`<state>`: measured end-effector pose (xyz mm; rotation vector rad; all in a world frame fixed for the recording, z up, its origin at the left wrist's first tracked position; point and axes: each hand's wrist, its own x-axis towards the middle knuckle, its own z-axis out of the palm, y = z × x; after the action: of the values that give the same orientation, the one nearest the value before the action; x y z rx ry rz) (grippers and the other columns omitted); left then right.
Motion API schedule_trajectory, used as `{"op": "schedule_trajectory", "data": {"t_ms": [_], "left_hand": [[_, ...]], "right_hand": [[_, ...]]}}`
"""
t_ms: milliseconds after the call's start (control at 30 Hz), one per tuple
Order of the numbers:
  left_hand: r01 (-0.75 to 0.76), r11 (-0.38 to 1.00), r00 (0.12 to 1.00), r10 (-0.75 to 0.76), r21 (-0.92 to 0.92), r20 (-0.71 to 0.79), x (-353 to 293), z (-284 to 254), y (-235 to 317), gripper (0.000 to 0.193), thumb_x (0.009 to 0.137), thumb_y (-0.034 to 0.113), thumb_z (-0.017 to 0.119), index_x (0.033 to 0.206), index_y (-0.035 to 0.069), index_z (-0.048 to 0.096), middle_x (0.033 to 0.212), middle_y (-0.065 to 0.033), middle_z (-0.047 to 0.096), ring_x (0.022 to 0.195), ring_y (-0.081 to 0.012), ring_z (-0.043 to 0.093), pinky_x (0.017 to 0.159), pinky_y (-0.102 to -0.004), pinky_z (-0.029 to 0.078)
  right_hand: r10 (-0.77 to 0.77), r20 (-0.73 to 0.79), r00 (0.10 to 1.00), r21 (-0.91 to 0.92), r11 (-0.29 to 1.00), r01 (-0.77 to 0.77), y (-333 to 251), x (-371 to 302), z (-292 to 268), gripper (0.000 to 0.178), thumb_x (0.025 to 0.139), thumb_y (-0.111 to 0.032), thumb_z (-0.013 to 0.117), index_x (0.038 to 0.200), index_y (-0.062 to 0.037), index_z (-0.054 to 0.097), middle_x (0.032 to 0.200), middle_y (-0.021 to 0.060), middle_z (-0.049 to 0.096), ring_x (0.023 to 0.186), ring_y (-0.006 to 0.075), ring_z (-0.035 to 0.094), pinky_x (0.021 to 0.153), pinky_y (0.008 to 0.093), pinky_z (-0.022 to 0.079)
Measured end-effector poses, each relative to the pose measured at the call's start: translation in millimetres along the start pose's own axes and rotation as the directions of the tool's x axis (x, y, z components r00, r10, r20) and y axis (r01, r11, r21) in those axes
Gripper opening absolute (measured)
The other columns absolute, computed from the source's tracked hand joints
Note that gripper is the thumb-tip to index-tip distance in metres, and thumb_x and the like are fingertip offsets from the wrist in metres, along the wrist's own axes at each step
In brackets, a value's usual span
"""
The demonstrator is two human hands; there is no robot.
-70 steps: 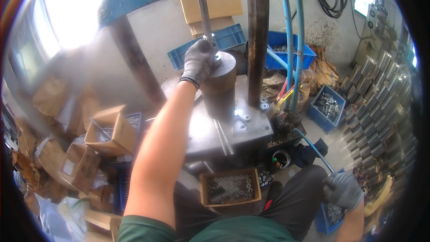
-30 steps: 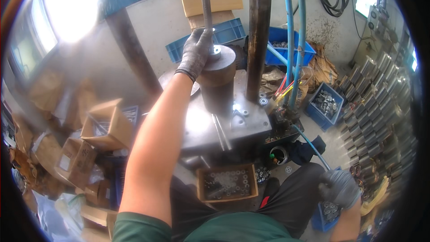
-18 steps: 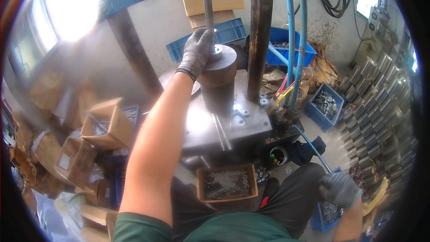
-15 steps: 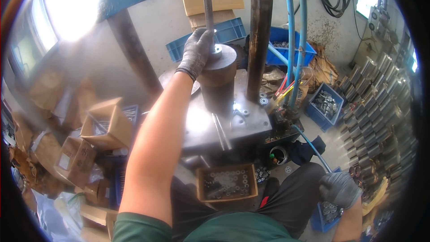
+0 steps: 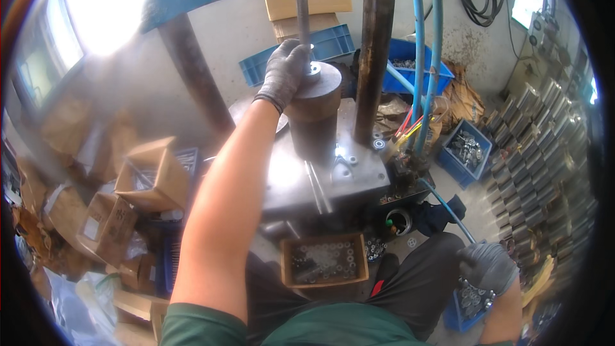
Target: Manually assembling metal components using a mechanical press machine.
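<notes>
My left hand [image 5: 286, 72], in a grey knit glove, is closed round the lower end of an upright steel rod [image 5: 302, 13]; its fingertips are partly hidden. Just below the fingers, a small metal ring [image 5: 312, 72] sits on top of a thick steel cylinder [image 5: 314, 122]. That cylinder stands upright on the press table [image 5: 288, 198]. At the lower right, my gloved right hand [image 5: 489, 268] grips the end of a long blue lever [image 5: 446, 210], which slants up to the base of the press.
Dark columns [image 5: 376, 57] and blue pipes [image 5: 418, 57] flank the table. A cardboard box of small metal rings [image 5: 325, 281] stands below it. Stacked metal parts [image 5: 538, 147] and a blue bin [image 5: 448, 160] are at right; open cartons [image 5: 154, 198] are at left.
The view has shifted slightly. Both hands keep their grips, on the rod and on the lever; no clear movement of the parts shows.
</notes>
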<state>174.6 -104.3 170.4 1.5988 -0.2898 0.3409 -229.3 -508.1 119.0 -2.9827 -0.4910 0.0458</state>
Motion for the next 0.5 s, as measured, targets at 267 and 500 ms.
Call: {"op": "schedule_trajectory", "data": {"t_ms": [267, 500], "left_hand": [[0.023, 0.999, 1.000, -0.022, 0.047, -0.020, -3.3, -1.6, 6.3, 0.032, 0.093, 0.028, 0.066, 0.116, 0.006, 0.072, 0.097, -0.0079, 0.071, 0.091, -0.0172, 0.065, 0.086, -0.0323, 0.052], [0.009, 0.999, 1.000, -0.008, 0.054, -0.028, -5.1, -1.2, 9.2, 0.030, 0.093, 0.023, 0.072, 0.114, 0.001, 0.070, 0.095, -0.0067, 0.069, 0.088, -0.0155, 0.064, 0.086, -0.0305, 0.052]], "right_hand": [[0.082, -0.067, 0.994, 0.082, 0.994, -0.076, -1.5, 4.4, -5.6, 0.025, 0.084, -0.017, 0.072, 0.106, -0.0046, 0.075, 0.094, 0.0165, 0.074, 0.084, 0.0372, 0.072, 0.077, 0.0458, 0.057], [0.111, -0.068, 0.991, 0.154, 0.983, -0.100, -3.7, 9.9, -11.6, 0.025, 0.085, -0.017, 0.072, 0.106, -0.0047, 0.075, 0.094, 0.0173, 0.074, 0.087, 0.0375, 0.072, 0.079, 0.0462, 0.057]]}}
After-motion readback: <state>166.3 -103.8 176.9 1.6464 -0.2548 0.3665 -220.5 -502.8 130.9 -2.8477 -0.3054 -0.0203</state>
